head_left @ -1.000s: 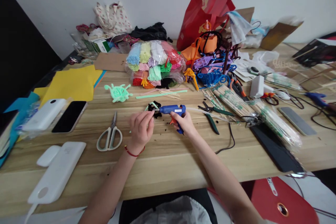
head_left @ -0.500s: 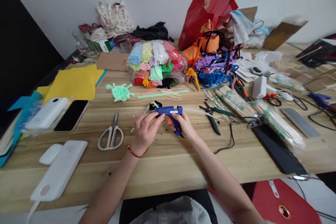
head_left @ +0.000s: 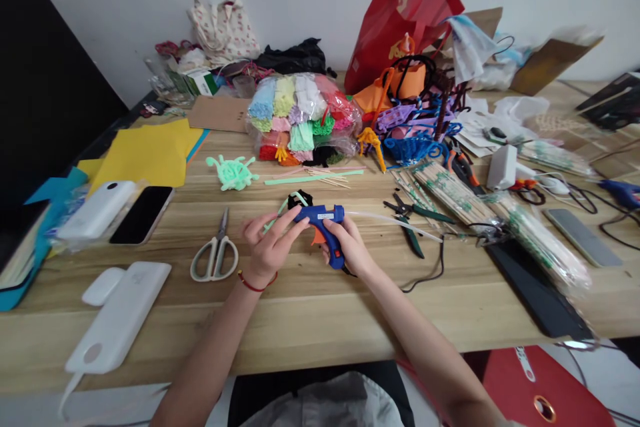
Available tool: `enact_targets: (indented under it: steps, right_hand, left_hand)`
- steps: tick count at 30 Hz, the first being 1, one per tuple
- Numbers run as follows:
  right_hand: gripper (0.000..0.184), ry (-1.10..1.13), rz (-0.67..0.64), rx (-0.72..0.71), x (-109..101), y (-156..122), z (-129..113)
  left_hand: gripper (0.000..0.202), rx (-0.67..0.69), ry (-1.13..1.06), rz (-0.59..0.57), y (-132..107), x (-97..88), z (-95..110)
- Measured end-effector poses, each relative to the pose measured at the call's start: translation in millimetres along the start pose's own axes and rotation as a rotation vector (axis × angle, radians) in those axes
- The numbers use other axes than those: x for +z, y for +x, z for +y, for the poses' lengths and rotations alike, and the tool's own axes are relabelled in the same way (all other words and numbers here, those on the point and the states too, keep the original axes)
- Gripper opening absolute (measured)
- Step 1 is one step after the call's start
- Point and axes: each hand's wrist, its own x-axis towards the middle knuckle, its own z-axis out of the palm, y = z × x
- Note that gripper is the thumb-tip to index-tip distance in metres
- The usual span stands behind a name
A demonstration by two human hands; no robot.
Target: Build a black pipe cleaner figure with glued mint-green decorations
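Well inside table edge [head_left: 310,361], right hand [head_left: 353,250] gripping glue gun [head_left: 323,213]

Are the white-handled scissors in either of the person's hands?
No, the scissors lie on the table, apart from the left hand, while the right hand grips the blue glue gun.

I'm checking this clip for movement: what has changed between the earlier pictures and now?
The right hand has moved the blue glue gun left, toward the scissors, and its handle has turned so a red switch shows. The left hand has spread its fingers by the gun's front. The right hand kept its hold. The scissors, green-handled pliers and mint-green fuzzy piece stayed put.
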Motion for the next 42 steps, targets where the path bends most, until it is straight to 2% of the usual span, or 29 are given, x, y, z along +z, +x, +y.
enact_targets:
  steps: [7, 11, 15, 23, 27, 33, 36, 42]
  right_hand:
    - [0.038, -0.111, -0.032, -0.020, -0.9, -1.8, -5.1]
    - [0.041, -0.179, -0.028, -0.037, -0.7, -3.7, -10.2]
    - [0.039, -0.182, -0.049, -0.045, -1.6, -3.5, -10.4]
    - [0.043, -0.044, -0.136, 0.058, 1.2, -2.9, -7.9]
    - [0.041, -0.015, -0.135, 0.048, 1.9, -2.3, -7.9]
    - [0.041, -0.033, -0.110, 0.001, -4.2, 1.7, -4.3]
    - [0.039, -0.107, -0.116, -0.056, -2.8, -0.3, -4.3]
    - [0.033, -0.188, -0.110, -0.147, 2.2, -5.7, -2.4]
  left_hand:
    - [0.011, -0.185, -0.180, -0.093, 4.2, 2.4, -2.1]
    - [0.002, -0.199, -0.214, -0.128, 7.3, 6.0, -6.5]
    - [0.004, -0.208, -0.234, -0.172, 5.0, 6.5, -7.7]
    - [0.014, -0.159, -0.178, -0.094, -6.4, 1.3, -5.9]
    - [0.015, -0.129, -0.144, -0.029, -8.6, 2.2, -6.5]
    - [0.015, -0.136, -0.159, -0.033, -4.7, 0.1, -3.3]
    - [0.014, -0.181, -0.181, -0.037, 1.3, -1.7, 1.1]
    - [0.003, -0.370, -0.269, -0.084, 13.3, -1.4, 8.0]
